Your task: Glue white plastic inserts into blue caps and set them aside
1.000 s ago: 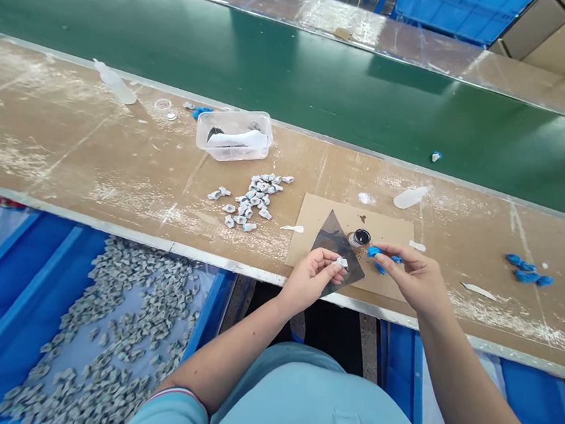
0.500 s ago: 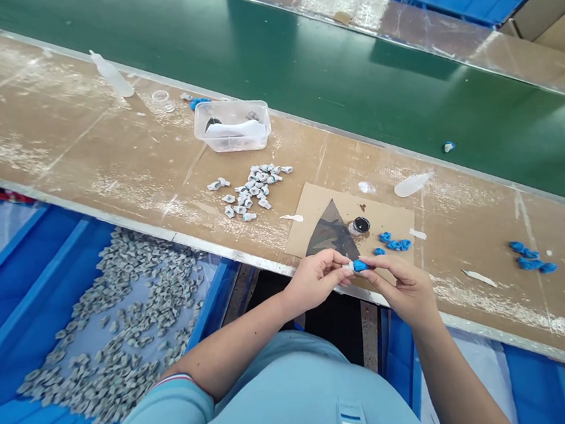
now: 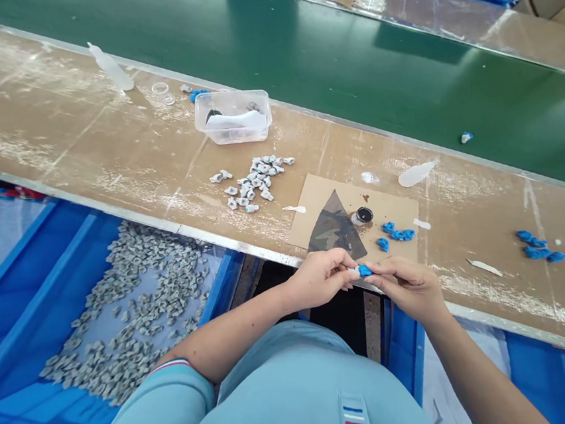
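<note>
My left hand [image 3: 321,278] pinches the pale end of a small white and blue piece [image 3: 364,271] just in front of the table edge. The fingers of my right hand [image 3: 409,286] close on the blue end of the same piece. Beyond my hands lies a cardboard sheet [image 3: 306,196] with a dark triangular sheet [image 3: 334,227], a small jar of black liquid [image 3: 364,215] and several blue pieces [image 3: 399,235]. Many grey-white pieces [image 3: 259,174] are piled on the table to the left of the cardboard.
A clear plastic box [image 3: 238,135], a squeeze bottle [image 3: 111,67] and another bottle [image 3: 417,173] lie along the green belt [image 3: 328,67]. More blue pieces [image 3: 536,252] are at right. A blue bin [image 3: 81,248] of grey pieces stands lower left.
The view has shifted slightly. The piece on the green belt has moved right along it. Less of the blue end shows between my fingers; both hands still hold the piece.
</note>
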